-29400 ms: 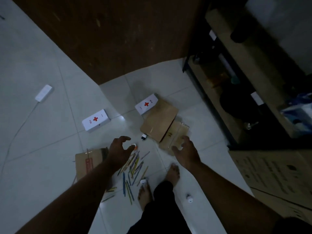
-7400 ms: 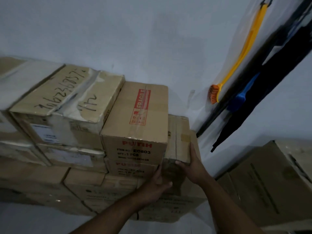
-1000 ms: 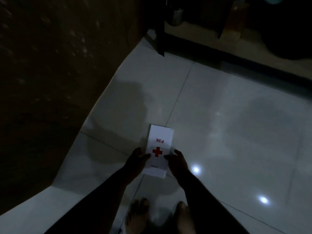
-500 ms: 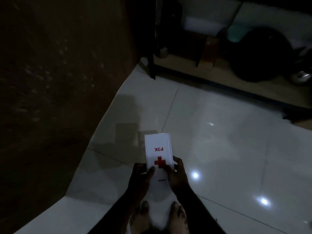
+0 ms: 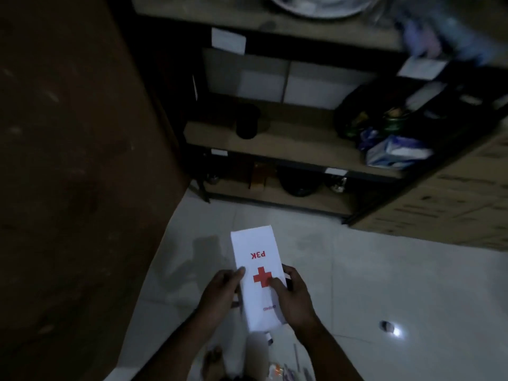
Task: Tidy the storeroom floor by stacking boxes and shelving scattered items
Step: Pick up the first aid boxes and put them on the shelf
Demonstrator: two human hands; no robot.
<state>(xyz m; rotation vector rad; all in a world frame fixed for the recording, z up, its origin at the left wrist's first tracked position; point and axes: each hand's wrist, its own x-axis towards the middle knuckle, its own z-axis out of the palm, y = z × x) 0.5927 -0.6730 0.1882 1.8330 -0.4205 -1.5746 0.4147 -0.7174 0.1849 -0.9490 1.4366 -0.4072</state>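
Note:
A white first-aid box with a red cross and the letters P3K is lifted off the floor in front of me. My left hand grips its left edge, thumb on the top face. My right hand grips its right edge, thumb lying by the red cross. The box's near end is partly hidden between my hands. Beyond it stands a dark metal shelf unit with wooden boards.
A brown wooden panel fills the left side. On the shelves sit a black cup, a blue-and-white packet and dark round things. A large cardboard box stands at the right. Small scattered items lie by my feet on the white tiles.
Both hands took hold of the first-aid box on the floor and raised it. My view has tilted up, so the shelf unit now shows ahead.

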